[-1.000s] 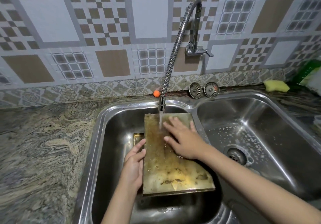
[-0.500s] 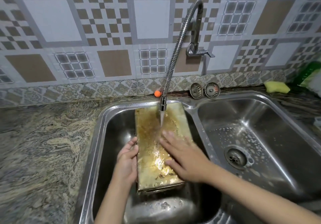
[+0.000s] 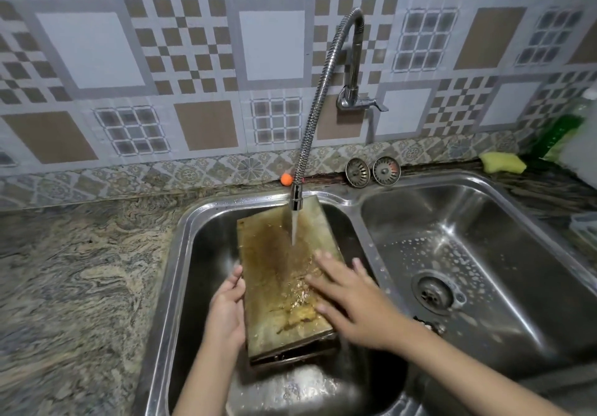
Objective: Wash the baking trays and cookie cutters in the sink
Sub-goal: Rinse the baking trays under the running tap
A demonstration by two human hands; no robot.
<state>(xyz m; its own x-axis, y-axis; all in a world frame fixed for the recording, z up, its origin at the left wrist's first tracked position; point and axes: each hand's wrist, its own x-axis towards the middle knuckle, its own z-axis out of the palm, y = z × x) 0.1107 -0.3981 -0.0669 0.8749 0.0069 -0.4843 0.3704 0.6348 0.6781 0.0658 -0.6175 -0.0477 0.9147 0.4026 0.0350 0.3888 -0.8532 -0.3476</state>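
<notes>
A stained baking tray [image 3: 284,273] leans tilted in the left sink [image 3: 181,254] under the running tap [image 3: 296,199]. The left hand [image 3: 227,310] seems to grip its left edge, fingers curled. The right hand [image 3: 352,299] lies flat on it, fingers spread.

Baking tray [image 3: 277,273] filling the left basin, tap hose [image 3: 318,109] hanging over its 12 o'clock end, right basin [image 3: 504,222] at 3 o'clock open, bench [image 3: 80,270] at 9 o'clock bare

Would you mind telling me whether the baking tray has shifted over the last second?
Yes. The baking tray has slid away from the person, its far edge now behind the faucet nozzle.
</notes>
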